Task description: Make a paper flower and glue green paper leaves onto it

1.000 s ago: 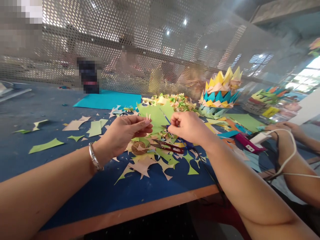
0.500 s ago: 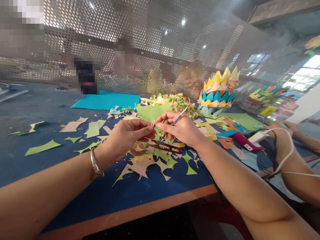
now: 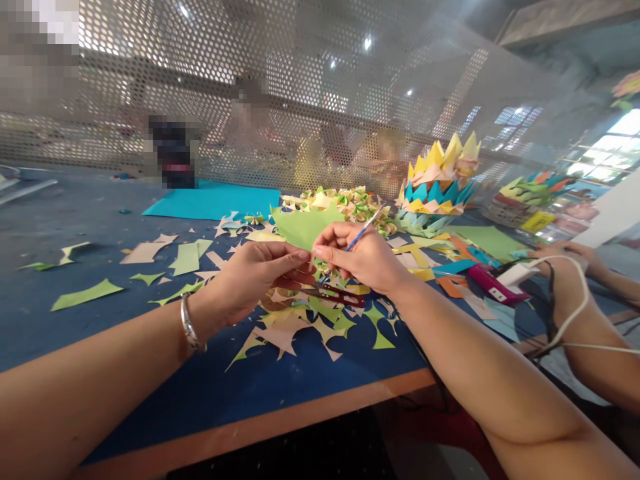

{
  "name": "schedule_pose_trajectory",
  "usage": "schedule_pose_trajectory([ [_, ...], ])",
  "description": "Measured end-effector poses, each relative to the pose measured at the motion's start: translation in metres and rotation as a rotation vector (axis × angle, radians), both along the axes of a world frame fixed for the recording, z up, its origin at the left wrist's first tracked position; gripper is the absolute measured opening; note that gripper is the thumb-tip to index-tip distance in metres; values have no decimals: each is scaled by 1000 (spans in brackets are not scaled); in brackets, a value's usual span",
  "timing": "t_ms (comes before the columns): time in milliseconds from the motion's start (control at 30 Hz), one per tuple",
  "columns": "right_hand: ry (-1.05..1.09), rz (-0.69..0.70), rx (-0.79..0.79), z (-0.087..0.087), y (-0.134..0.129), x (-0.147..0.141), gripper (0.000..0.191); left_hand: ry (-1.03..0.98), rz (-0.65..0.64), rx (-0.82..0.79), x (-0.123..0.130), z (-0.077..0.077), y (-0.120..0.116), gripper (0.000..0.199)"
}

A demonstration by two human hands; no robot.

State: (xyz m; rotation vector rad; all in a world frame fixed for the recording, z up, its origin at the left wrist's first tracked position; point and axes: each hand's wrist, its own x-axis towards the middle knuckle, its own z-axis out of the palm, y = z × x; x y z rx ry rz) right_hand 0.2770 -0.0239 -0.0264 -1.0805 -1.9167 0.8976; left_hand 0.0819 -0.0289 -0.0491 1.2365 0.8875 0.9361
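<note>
My left hand [image 3: 270,270] is closed in a pinch on a small pale paper piece [image 3: 313,259], low in the middle of the view. Right beside it, my right hand [image 3: 357,257] is closed, its fingertips at the same piece, with a thin blue-and-white stick [image 3: 361,233] held between its fingers and pointing up. Below both hands lie dark red thread snips [image 3: 340,295], partly over paper scraps. Behind the fingers rests a large green paper sheet [image 3: 305,223] with cut edges.
Green and pink scraps [image 3: 285,330] cover the blue table [image 3: 200,393]. Behind are a blue sheet [image 3: 215,200], a pile of folded paper pieces [image 3: 350,200] and stacked paper crowns [image 3: 437,187]. At right are a magenta-and-white power strip [image 3: 500,283], a cable and another person's arms [image 3: 590,327].
The fingertips of both hands have come closer together around the small paper piece. The stick in my right hand has tilted slightly and shifted right.
</note>
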Motion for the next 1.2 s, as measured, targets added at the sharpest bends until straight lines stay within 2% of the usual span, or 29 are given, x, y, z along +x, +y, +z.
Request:
schedule_pose_trajectory([
  [267, -7, 15, 30, 0, -2, 1, 21, -54, -62, -71, -2, 3, -1, 12],
  [467, -42, -3, 21, 0, -1, 1, 18, 10, -127, -81, -5, 4, 2, 9],
  [900, -35, 17, 16, -1, 0, 1, 17, 69, -140, -24, -7, 0, 2, 9],
  [1200, -58, 13, -15, 0, 0, 2, 17, 3, -125, -93, -6, -2, 3, 8],
])
